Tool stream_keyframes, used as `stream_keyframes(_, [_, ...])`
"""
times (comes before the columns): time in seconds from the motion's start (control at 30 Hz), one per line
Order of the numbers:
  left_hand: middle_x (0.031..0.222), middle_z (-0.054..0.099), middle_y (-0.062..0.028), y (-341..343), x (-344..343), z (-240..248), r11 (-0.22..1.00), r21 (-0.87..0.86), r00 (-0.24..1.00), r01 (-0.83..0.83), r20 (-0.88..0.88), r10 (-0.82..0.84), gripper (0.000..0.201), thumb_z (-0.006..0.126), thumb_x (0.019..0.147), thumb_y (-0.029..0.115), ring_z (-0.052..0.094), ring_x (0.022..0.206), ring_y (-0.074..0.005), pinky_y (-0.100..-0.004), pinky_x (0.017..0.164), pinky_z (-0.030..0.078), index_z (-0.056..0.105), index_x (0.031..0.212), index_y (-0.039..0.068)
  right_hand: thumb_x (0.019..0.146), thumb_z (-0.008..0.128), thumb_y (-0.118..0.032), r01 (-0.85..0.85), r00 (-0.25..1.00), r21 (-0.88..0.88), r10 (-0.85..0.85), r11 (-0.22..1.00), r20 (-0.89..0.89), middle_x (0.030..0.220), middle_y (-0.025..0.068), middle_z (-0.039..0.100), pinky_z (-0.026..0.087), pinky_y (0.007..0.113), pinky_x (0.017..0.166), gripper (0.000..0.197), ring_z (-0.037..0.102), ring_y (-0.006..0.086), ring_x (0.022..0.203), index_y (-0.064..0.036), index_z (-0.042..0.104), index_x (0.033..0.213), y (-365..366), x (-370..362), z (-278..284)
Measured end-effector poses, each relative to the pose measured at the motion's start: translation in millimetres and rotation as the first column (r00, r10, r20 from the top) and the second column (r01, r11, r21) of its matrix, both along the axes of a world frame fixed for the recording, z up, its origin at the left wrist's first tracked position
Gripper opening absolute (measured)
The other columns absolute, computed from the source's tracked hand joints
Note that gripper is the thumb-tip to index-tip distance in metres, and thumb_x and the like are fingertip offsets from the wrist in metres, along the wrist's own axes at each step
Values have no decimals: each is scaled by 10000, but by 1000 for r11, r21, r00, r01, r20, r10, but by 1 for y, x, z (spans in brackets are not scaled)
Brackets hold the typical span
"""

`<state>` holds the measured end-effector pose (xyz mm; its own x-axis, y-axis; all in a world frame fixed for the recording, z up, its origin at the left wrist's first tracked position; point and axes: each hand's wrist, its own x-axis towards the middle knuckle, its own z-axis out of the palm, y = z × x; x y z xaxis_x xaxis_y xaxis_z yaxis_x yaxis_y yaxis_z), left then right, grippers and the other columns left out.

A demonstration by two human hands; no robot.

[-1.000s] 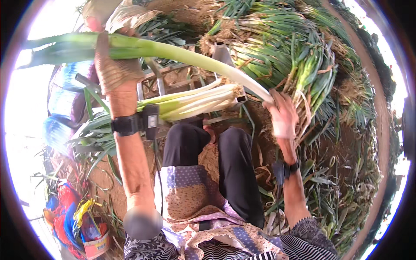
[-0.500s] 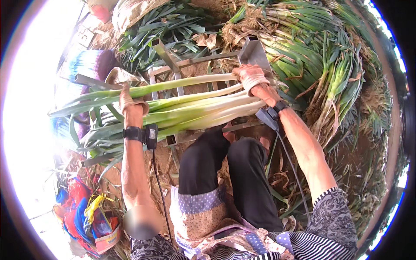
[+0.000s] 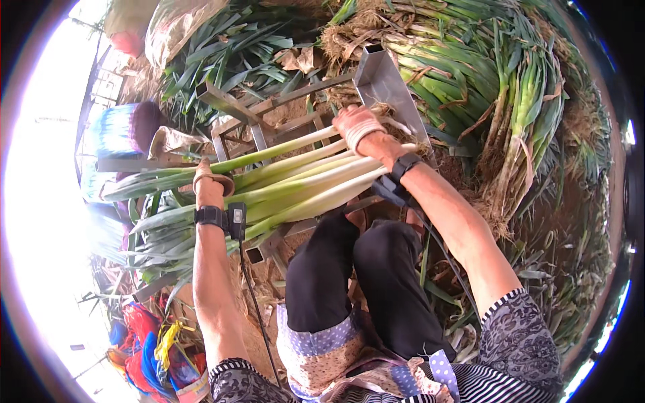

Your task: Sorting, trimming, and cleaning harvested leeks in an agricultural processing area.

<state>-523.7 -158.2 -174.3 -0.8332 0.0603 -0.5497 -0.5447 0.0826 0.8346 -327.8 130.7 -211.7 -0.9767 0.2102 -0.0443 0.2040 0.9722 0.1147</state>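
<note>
Past your knees [image 3: 384, 252] lies a row of leeks [image 3: 302, 196]. Your left hand [image 3: 207, 180] covers green leaves [image 3: 151, 183], its grip unclear; your right hand [image 3: 359, 126] clasps the farthest leek [image 3: 282, 147], raised a second ago, now down alongside them on the metal rack [image 3: 386, 79].

Upper garment: sleeves [image 3: 521, 332] in grey-and-black scroll print, edged with black-and-white striped cuffs [image 3: 502, 305]; the body fabric [image 3: 497, 381] is striped likewise. Over it I see an apron [image 3: 319, 366], tan and speckled, with a purple dotted band [image 3: 314, 338]. Legs: plain black trousers [image 3: 322, 282]. Left wrist: black strap [image 3: 209, 216], box-shaped module [image 3: 236, 220] with pale grey face, thin black cable [image 3: 254, 299]. Right wrist: black band [image 3: 406, 164], dark module [image 3: 392, 191], second cable [image 3: 451, 257]. Right hand [image 3: 353, 122]: pale ribbed wrap [image 3: 365, 133].
</note>
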Motion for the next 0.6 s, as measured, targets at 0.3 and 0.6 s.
stream_keyframes(0.3, [701, 559, -68, 5, -48, -2, 858, -483, 943, 176, -167, -287, 376, 759, 700, 324, 531, 532, -200, -333, 466, 423, 597, 917, 64, 767, 559, -124, -71, 992, -93, 61, 993, -112, 886, 75, 632, 491, 378, 725, 157, 603, 248, 885, -104, 643, 898, -14, -1, -4])
stream_keyframes(0.6, [998, 632, -203, 58, -22, 65, -395, -875, 2, 280, 412, -911, 562, 743, 647, 241, 602, 956, -339, -401, 838, 477, 579, 1166, 104, 827, 495, -136, 263, 961, -307, -278, 915, -7, 1013, 73, 627, 464, 373, 843, 214, 587, 243, 967, -119, 634, 990, -23, 2, 8])
